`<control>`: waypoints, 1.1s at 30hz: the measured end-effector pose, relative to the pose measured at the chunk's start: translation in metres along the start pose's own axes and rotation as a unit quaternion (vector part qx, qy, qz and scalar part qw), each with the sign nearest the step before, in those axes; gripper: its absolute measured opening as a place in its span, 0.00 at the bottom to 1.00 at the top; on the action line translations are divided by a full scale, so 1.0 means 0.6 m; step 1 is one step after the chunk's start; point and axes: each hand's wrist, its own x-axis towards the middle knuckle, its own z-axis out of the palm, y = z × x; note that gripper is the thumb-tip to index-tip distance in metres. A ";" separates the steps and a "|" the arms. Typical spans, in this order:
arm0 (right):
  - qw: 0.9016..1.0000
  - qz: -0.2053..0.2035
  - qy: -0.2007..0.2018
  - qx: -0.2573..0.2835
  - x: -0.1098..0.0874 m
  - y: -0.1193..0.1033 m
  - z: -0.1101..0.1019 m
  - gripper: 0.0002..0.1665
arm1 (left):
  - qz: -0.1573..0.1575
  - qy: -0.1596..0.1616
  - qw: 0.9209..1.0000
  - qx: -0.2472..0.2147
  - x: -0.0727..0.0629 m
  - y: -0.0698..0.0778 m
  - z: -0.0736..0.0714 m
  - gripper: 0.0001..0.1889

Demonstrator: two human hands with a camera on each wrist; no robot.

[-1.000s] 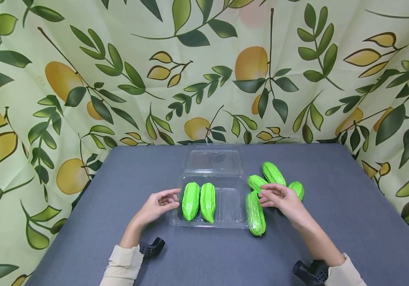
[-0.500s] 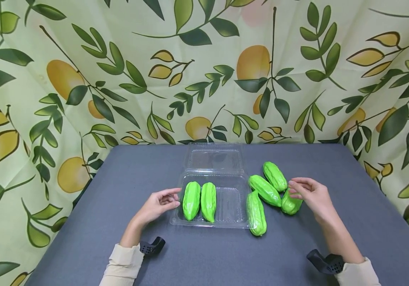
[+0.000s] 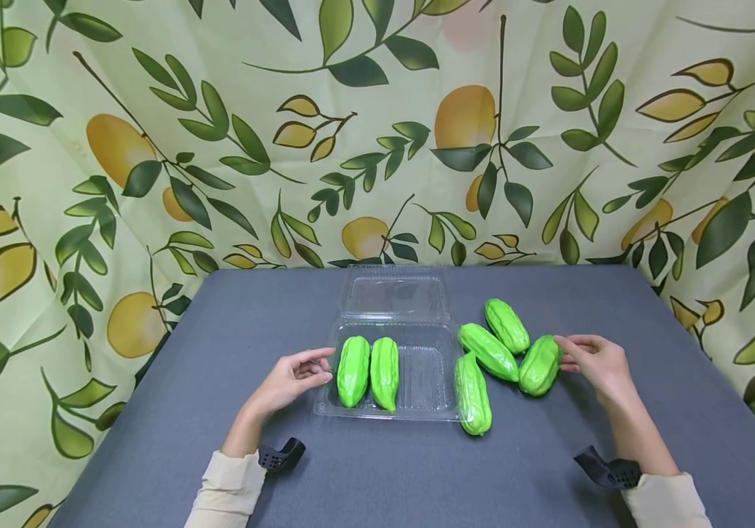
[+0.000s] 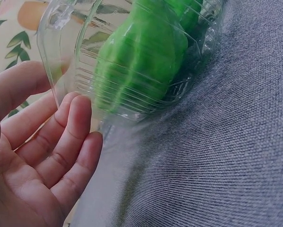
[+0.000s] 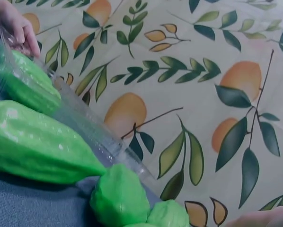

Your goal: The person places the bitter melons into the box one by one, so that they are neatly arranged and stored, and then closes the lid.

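"Where do we see the plump, ribbed green gourd [image 3: 539, 365]?"

"On the woven grey desk [image 3: 259, 308], at the relaxed fingertips of the right hand [image 3: 595, 364]. Three glossy gourds [image 3: 488, 352] lie nearby."

"And our left hand [image 3: 297, 377]?"

"Loosely bent, ungripping, at the clear, ridged plastic container [image 3: 426, 374], where two gourds [image 3: 353, 372] lie side by side. Leaf-printed cloth [image 3: 391, 198] hangs behind."

Glossy, ridged green gourds [image 3: 473, 396] shine at centre frame beside and inside a clear, smooth plastic clamshell [image 3: 425, 374] with finely ribbed edges. Below them spreads matt grey tablecloth (its woven grain sharp up close); behind, lightly creased printed fabric [image 3: 377, 95]. Lower left, a black plastic wrist mount [image 3: 281, 455] meets cream cloth.
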 end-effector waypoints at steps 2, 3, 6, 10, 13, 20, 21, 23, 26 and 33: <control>1.000 0.010 -0.004 -0.015 -0.001 0.002 -0.002 0.42 | -0.001 -0.002 1.000 0.001 0.000 0.000 0.000 0.25; 1.000 0.011 -0.011 -0.026 -0.002 0.002 -0.003 0.42 | -0.002 -0.002 1.000 0.001 -0.001 -0.001 0.000 0.25; 0.998 0.025 -0.033 -0.037 -0.002 0.004 -0.006 0.43 | -0.003 -0.003 1.000 0.001 -0.001 -0.001 0.000 0.25; 0.995 0.040 -0.082 -0.030 0.000 0.008 -0.010 0.47 | -0.001 -0.001 1.000 0.001 -0.001 -0.002 0.001 0.25; 0.993 0.047 -0.110 -0.024 0.003 0.012 -0.011 0.50 | 0.007 0.002 1.000 -0.001 -0.001 -0.005 0.002 0.25; 0.989 0.059 -0.136 -0.002 0.004 0.009 -0.002 0.54 | 0.016 0.008 1.000 -0.008 -0.001 -0.008 0.003 0.25; 0.989 0.060 -0.137 -0.002 0.004 0.009 -0.001 0.54 | 0.015 0.007 1.000 -0.007 -0.001 -0.008 0.003 0.25; 0.989 0.060 -0.136 -0.007 0.004 0.009 0.003 0.55 | 0.013 0.007 1.000 -0.007 -0.001 -0.008 0.003 0.25; 0.989 0.057 -0.131 -0.020 0.004 0.008 0.008 0.57 | 0.013 0.008 1.000 -0.005 -0.001 -0.006 0.003 0.25; 0.991 0.048 -0.119 -0.036 0.002 0.005 0.014 0.57 | 0.015 0.008 1.000 -0.003 0.000 -0.004 0.003 0.25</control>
